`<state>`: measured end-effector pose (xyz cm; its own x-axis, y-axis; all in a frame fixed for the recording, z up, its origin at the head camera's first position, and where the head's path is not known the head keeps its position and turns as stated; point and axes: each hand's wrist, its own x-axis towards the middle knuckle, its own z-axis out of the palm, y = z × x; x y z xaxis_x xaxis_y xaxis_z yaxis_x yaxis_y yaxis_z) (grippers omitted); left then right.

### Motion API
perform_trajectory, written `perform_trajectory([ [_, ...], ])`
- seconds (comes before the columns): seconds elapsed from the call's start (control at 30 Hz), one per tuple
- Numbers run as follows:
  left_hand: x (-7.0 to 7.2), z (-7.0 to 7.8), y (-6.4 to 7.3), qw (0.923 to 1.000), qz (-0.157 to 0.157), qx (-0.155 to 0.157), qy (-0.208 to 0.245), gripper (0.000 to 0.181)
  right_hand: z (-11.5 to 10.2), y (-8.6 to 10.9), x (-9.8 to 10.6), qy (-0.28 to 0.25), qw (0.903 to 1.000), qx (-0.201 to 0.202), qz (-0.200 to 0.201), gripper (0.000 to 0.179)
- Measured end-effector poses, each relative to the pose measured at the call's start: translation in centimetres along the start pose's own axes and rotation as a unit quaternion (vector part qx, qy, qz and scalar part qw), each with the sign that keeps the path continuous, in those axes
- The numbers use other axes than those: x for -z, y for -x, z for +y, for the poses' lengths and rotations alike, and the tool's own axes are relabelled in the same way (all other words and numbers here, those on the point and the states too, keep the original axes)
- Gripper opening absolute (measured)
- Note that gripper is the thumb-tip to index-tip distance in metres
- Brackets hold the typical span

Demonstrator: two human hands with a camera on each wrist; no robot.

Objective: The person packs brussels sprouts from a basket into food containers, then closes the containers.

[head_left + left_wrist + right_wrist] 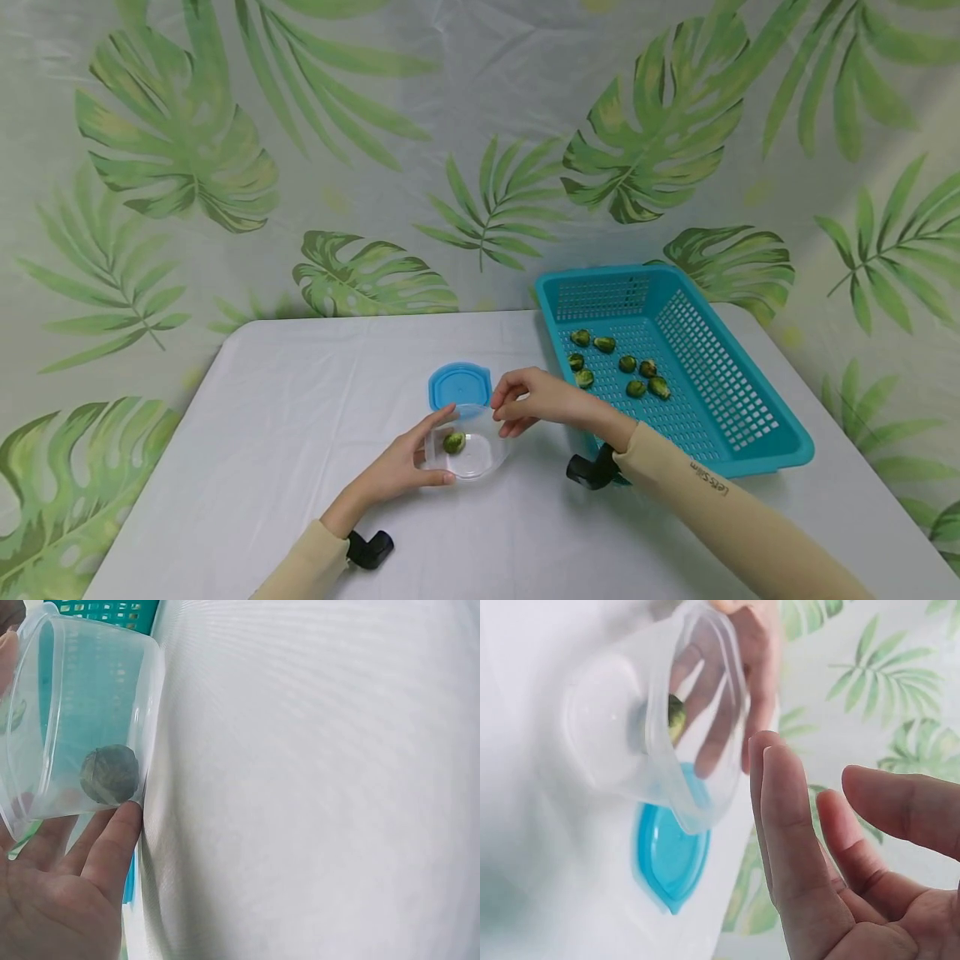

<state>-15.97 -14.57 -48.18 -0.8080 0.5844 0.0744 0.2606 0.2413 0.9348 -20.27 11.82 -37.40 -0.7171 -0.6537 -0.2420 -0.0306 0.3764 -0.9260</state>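
Note:
My left hand (393,468) grips a clear plastic container (486,457) from its left side, thumb in front and fingers behind. One Brussels sprout (453,442) lies on the container's bottom; the left wrist view shows the same sprout (110,774) through the wall. At the container's right rim hovers my right hand (553,400), fingers loosely bent. The right wrist view shows nothing between the fingers of that hand (855,900), and a gap between it and the container (607,724). Just behind the container lies a blue lid (459,385) on the table.
A turquoise perforated basket (795,454) stands on the right of the table, with several Brussels sprouts (636,388) toward its left side. My right forearm passes in front of its near left corner. A white cloth (300,400) covers the table, and a leaf-patterned curtain (495,200) hangs behind.

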Motion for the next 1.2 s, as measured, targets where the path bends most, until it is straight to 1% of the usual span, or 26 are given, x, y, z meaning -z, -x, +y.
perform_trajectory([
  [0.3,0.0,0.1,0.1,0.9999,0.001,-0.011,-0.011,0.090,-0.5,1.5,2.3,-0.019,0.9993,0.007,0.031,0.022],
  [0.5,-0.1,-0.2,0.1,0.9999,0.003,-0.003,-0.016,0.092,-0.1,2.5,4.4,-0.024,0.9978,0.020,0.058,0.025],
  [0.7,-0.1,-0.4,0.0,0.9999,0.004,-0.001,-0.016,0.093,0.7,3.6,6.4,-0.042,0.9950,0.019,0.088,0.027],
  [0.87,-0.1,-0.3,0.0,0.9999,0.003,0.001,-0.011,0.093,1.7,4.3,7.9,-0.045,0.9925,0.021,0.112,0.030],
  [1.0,-0.1,-0.3,0.0,1.0000,0.004,0.003,-0.008,0.092,2.5,4.7,8.8,-0.044,0.9915,0.013,0.122,0.033],
  [1.2,-0.1,-0.4,0.0,0.9999,0.004,-0.005,-0.008,0.090,3.7,4.9,9.9,-0.033,0.9905,-0.004,0.133,0.033],
])
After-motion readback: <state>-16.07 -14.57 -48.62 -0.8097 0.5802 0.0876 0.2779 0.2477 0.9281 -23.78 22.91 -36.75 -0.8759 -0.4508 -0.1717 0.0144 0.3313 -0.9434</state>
